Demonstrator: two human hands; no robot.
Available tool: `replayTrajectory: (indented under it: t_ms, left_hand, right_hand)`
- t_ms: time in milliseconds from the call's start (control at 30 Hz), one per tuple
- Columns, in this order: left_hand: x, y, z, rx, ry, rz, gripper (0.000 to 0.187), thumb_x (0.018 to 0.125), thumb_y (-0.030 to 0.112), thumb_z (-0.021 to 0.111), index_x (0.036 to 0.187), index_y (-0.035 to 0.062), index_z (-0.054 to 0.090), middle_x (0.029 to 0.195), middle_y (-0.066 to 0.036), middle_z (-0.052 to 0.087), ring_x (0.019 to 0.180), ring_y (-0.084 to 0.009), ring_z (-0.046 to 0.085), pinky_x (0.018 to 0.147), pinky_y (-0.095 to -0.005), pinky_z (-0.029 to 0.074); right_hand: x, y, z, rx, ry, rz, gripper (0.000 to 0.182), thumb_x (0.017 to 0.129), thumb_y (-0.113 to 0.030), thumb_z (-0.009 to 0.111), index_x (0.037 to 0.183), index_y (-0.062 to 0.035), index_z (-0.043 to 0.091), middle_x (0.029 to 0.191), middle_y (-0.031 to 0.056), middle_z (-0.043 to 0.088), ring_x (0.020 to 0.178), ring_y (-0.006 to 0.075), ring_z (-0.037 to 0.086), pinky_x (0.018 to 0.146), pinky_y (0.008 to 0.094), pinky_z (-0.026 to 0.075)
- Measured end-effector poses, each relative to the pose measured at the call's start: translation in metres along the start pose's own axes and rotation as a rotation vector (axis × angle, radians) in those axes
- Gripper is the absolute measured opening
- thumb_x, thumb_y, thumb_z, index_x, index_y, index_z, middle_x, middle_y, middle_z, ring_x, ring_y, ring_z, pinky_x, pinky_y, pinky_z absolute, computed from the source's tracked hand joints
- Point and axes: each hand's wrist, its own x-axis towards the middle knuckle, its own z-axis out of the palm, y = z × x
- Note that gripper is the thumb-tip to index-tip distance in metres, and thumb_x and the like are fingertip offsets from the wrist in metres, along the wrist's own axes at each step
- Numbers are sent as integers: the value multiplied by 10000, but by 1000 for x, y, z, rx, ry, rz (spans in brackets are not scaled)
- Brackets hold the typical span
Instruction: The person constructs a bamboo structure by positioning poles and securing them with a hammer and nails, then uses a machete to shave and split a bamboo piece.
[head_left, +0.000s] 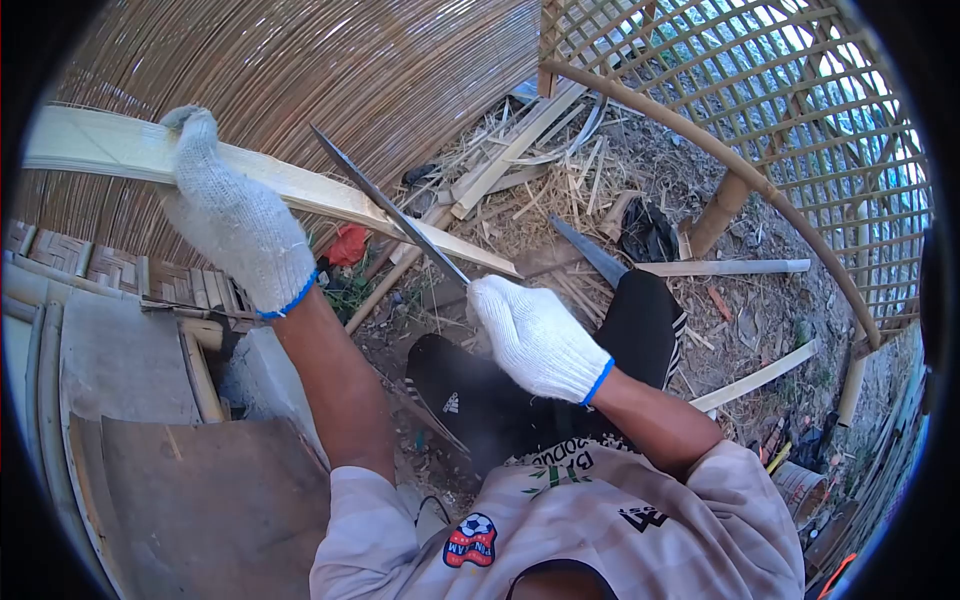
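My left hand, in a white knitted glove with a blue cuff, is closed around a long pale bamboo strip. The strip runs from the left edge of the view down to the right, over my lap. My right hand, gloved the same way, grips a long dark knife. Its handle is hidden inside my fist. The blade points up and to the left and crosses the strip to the right of my left hand. I cannot tell how deep the edge sits in the wood.
A saw blade shows beside my knee. Shavings and split strips litter the ground ahead. A bamboo lattice with a curved rail stands at the right, a slatted wall behind. Brown boards lie at the lower left.
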Motion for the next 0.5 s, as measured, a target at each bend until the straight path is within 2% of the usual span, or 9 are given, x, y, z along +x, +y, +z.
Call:
replayTrajectory:
  t_ms: [33, 167, 200, 267, 300, 367, 433, 467, 500]
  left_hand:
    - [3, 0, 4, -8, 0, 7, 348, 895, 299, 685, 1125, 38, 694, 1079, -96, 596, 981, -216, 585, 876, -341, 480]
    - [0, 1, 8, -14, 17, -7, 353, 882, 281, 698, 1129, 29, 689, 1057, -93, 587, 964, -217, 587, 849, -344, 487]
    - [-3, 4, 10, -3, 29, -39, 355, 881, 277, 700, 1135, 28, 686, 1051, -91, 585, 971, -213, 584, 851, -343, 485]
    - [-5, 5, 6, -2, 13, -78, 366, 886, 273, 701, 1153, 25, 678, 1045, -86, 585, 984, -205, 582, 858, -342, 481]
    - [-3, 4, 5, -30, 0, -76, 373, 890, 273, 701, 1167, 23, 673, 1045, -83, 587, 991, -200, 582, 865, -342, 479]
    - [8, 2, 9, -98, -28, -49, 387, 900, 273, 698, 1190, 18, 661, 1057, -78, 585, 1012, -196, 576, 879, -348, 474]
    - [9, -4, 0, -118, -86, -65, 399, 911, 273, 693, 1210, 12, 649, 1081, -73, 578, 1041, -197, 563, 896, -360, 468]
    - [15, -5, -3, -29, -177, -26, 491, 944, 328, 697, 1280, -16, 599, 1147, -101, 578, 1105, -216, 560, 941, -372, 465]
    - [24, -2, -3, -36, -162, 40, 527, 953, 351, 698, 1301, -25, 577, 1159, -111, 577, 1129, -220, 555, 963, -372, 461]
  right_hand:
    - [1, -12, -7, 31, 34, -14, 337, 1125, -255, 398, 977, -32, 605, 681, 79, 590, 623, 206, 632, 585, 355, 498]
    - [15, -52, -20, 198, 156, -120, 331, 1125, -251, 403, 997, -19, 602, 696, 71, 594, 616, 168, 623, 560, 312, 492]
    - [18, -37, -6, 215, 217, -188, 327, 1122, -244, 404, 1001, -12, 600, 703, 91, 602, 616, 190, 631, 558, 326, 496]
    - [13, 1, 11, 81, 78, 68, 185, 1029, -148, 500, 1094, -9, 603, 949, 255, 593, 806, 469, 642, 676, 526, 522]
    - [5, 51, 27, -25, -58, 147, 257, 1093, -225, 416, 1110, -26, 577, 917, 265, 614, 837, 489, 635, 716, 556, 511]
    - [-1, 37, 22, -33, -35, 87, 281, 1109, -248, 403, 1074, -23, 568, 873, 261, 632, 864, 497, 636, 748, 569, 494]
    - [2, 31, 19, 64, -40, 158, 423, 1120, -311, 374, 902, -27, 601, 706, 156, 612, 632, 315, 622, 665, 426, 506]
    - [3, 26, 15, 170, -105, 301, 404, 1132, -310, 368, 979, -14, 596, 848, 259, 622, 867, 482, 633, 754, 530, 493]
    - [8, 23, 10, 184, -110, 327, 406, 1132, -309, 365, 980, -14, 599, 840, 257, 621, 862, 479, 632, 753, 523, 495]
